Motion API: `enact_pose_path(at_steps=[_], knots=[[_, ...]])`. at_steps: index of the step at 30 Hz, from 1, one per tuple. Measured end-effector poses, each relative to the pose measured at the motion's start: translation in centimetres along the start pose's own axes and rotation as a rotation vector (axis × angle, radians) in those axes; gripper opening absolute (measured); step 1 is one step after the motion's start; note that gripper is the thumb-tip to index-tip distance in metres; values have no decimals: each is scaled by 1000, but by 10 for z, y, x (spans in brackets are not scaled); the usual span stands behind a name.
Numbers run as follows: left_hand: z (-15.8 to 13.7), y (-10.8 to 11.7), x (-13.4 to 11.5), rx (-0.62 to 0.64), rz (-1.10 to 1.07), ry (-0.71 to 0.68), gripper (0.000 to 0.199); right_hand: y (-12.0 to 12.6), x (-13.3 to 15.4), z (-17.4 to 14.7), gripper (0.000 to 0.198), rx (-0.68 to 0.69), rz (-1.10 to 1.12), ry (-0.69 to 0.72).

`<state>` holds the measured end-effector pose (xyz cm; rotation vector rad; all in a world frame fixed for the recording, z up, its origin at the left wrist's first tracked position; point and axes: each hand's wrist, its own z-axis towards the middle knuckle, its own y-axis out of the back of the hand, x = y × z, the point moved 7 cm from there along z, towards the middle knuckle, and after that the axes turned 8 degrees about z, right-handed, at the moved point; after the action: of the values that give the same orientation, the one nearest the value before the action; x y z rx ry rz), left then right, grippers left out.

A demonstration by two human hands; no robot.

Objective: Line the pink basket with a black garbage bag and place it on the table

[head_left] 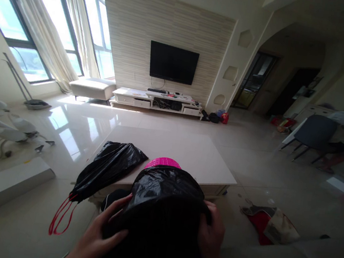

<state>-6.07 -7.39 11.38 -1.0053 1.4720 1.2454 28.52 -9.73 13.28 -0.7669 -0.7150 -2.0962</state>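
A black plastic bag (166, 184) is spread wide in front of me, its dark mouth facing my body. My left hand (105, 227) grips the left side of its rim, thumb inside and fingers around the outer side. On the right edge, my right hand (212, 234) is closed around the plastic, with some fingers hidden. Behind the bag, part of a bright pink basket (163, 161) with a slotted pattern shows; the bag hides the rest. A second black plastic bag (111, 165) lies on the table to the left, its red drawstrings (62, 216) hanging over the edge.
The white low table (182, 148) is in front of me. On the floor stand a long white box (10, 182) at left and a red and beige bag (270, 225) at right. Farther right, a person sits by a dark chair (314, 131). A TV (172, 63) hangs ahead.
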Motion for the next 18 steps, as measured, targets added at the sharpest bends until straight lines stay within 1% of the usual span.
enact_pose_path(at_steps=[1,2,3,5,6,8,9,10,12,13,15,17,18], knots=[[0,-3,0,-56,54,4,82,-1,3,-1,11,-4,-8,3],[0,-4,2,-131,103,6,82,-2,8,-1,12,-4,-12,13],[0,-4,3,-215,136,5,77,-3,12,-2,12,3,-13,25],[0,-1,10,-366,152,12,61,-7,22,-1,12,44,-12,48],[1,1,14,-414,145,26,55,-10,27,0,11,80,-13,50],[3,7,25,-451,125,70,48,-14,32,2,9,184,-11,38],[4,11,31,-458,118,92,47,-16,33,4,16,244,-3,24],[5,15,35,-469,112,108,46,-18,32,5,29,302,17,5],[4,26,43,-510,101,116,45,-16,27,8,50,363,86,-35],[2,31,46,-536,96,110,43,-13,22,11,52,346,116,-61],[-2,40,50,-575,82,100,40,-4,8,16,44,243,135,-136],[-5,46,55,-587,66,111,38,0,-9,19,41,148,142,-258],[-6,49,57,-590,60,121,38,-1,-17,19,45,139,168,-333]])
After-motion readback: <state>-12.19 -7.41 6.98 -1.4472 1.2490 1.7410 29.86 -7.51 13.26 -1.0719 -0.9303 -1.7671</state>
